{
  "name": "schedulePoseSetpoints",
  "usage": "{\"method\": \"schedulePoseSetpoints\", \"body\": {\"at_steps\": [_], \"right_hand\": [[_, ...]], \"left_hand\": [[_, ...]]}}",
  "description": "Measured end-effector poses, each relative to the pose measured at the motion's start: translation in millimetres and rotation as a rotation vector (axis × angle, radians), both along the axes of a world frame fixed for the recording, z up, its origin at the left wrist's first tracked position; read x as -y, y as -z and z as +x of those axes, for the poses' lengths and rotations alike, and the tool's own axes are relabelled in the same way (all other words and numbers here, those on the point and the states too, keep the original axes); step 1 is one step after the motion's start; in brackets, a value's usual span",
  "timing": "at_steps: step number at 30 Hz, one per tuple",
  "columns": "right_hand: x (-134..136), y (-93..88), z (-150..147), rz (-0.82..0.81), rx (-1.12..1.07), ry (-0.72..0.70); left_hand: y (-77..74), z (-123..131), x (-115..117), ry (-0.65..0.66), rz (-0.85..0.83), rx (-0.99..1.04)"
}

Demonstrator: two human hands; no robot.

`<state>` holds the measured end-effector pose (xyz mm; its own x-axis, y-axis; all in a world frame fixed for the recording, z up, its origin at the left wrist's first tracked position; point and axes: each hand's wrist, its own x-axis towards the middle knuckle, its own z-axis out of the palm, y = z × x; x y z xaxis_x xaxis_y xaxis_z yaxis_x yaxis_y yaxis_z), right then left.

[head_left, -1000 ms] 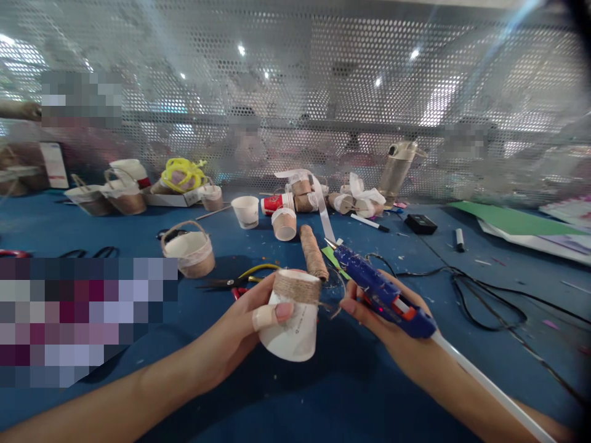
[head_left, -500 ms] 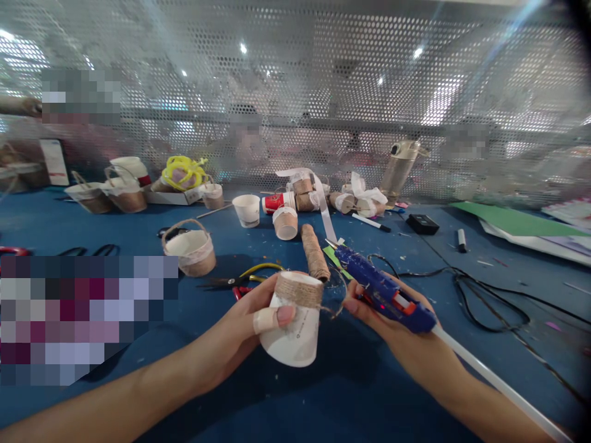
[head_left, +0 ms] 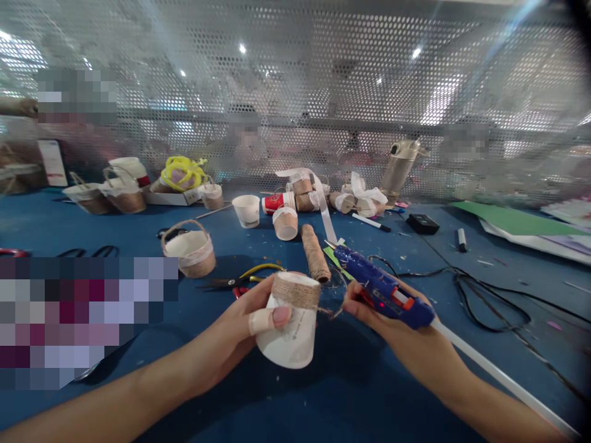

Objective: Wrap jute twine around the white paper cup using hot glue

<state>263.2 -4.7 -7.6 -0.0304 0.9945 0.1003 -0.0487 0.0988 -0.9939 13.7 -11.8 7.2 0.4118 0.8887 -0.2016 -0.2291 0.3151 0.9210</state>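
My left hand (head_left: 240,329) grips a white paper cup (head_left: 290,335) tilted on its side, its upper band wrapped in brown twine. A plaster is on the thumb. My right hand (head_left: 392,320) holds a blue hot glue gun (head_left: 383,287) with a white glue stick trailing back to the right. The fingers of that hand also pinch the loose twine end by the cup. A spool of twine (head_left: 314,252) lies on the blue table (head_left: 323,394) just beyond the cup.
A small twine basket (head_left: 190,249), scissors and pliers (head_left: 240,280) lie to the left. Farther back are several paper cups (head_left: 246,211), ribbon, a marker (head_left: 369,222), a bottle (head_left: 399,166) and a perforated metal screen. Black cables (head_left: 484,301) run at right.
The cup has tipped slightly and dropped a little in my left hand. The glue gun has barely shifted.
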Motion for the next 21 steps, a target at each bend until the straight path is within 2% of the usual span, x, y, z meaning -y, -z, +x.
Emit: {"method": "schedulePoseSetpoints", "body": {"at_steps": [5, 16, 21], "right_hand": [[-0.9, 0.8, 0.4, 0.005, 0.057, 0.013], [0.3, -1.2, 3.6, 0.021, 0.189, 0.046], [4.4, -7.1, 1.5, -0.027, 0.157, 0.014]], "left_hand": [[-5.0, 0.4, 2.5, -0.033, 0.002, 0.006], [-3.5, -0.9, -0.2, -0.021, 0.023, 0.023], [-7.1, 1.8, 1.8, -0.041, 0.016, 0.021]]}}
